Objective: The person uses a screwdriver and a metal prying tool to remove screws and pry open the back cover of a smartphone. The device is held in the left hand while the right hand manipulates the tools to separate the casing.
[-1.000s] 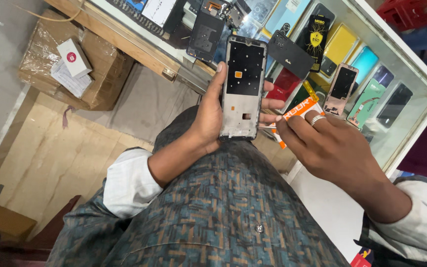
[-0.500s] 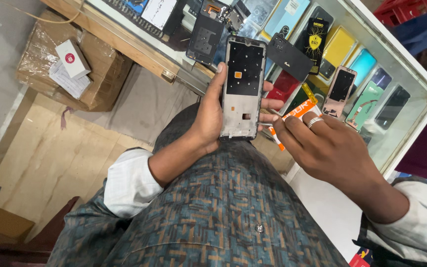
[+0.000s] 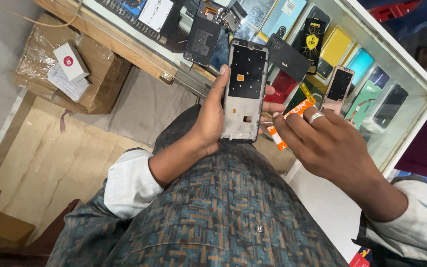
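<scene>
My left hand (image 3: 208, 118) still grips the phone frame (image 3: 244, 94) upright, right hand (image 3: 322, 143) pinching the orange-handled screwdriver (image 3: 288, 121), tip now edged onto the frame's lower side.

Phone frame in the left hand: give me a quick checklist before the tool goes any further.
1. Left hand grips the frame by its long edges: ok.
2. Frame's open inner side faces the camera: ok.
3. Right hand holds the orange-handled tool: ok.
4. Metal tip at the frame's lower right edge: ok; exact contact point: cannot tell.
5. Frame held apart from the glass counter: ok.
</scene>
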`<state>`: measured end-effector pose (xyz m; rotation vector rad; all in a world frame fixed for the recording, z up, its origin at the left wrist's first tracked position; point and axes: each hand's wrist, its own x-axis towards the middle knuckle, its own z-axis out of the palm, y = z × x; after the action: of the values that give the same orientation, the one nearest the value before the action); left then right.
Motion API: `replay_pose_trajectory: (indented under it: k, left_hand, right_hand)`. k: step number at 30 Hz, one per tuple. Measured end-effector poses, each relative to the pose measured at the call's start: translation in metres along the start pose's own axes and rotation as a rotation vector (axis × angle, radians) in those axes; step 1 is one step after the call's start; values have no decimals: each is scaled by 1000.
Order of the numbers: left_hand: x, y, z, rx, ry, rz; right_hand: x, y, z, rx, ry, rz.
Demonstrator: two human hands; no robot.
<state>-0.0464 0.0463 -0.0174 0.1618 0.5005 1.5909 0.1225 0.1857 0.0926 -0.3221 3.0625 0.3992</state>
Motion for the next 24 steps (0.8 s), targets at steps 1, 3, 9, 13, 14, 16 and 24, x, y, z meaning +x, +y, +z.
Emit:
replay_pose_trajectory:
  k: [1, 3, 9, 13, 14, 16, 24]
  left_hand:
    - [-1, 0, 0, -4, 3, -4]
    - [-1, 0, 0, -19, -2, -8]
    - [-1, -1, -2, 13, -15, -22]
    - [-1, -3, -1, -11, -40, 3]
    - [-1, -4, -1, -7, -2, 9]
    - [-1, -3, 0, 1, 76, 25]
    - [-4, -2, -3, -15, -59, 31]
  right_hand:
    - [0, 0, 1, -36, 2, 2]
    - [2, -1, 3, -16, -112, 19]
    - [0, -3, 1, 130, -139, 45]
    - [-2, 0, 1, 132, -56, 0]
    - [-2, 0, 2, 130, -62, 11]
    - [-1, 1, 4, 124, -74, 33]
    - [-1, -1, 6, 259, -137, 103]
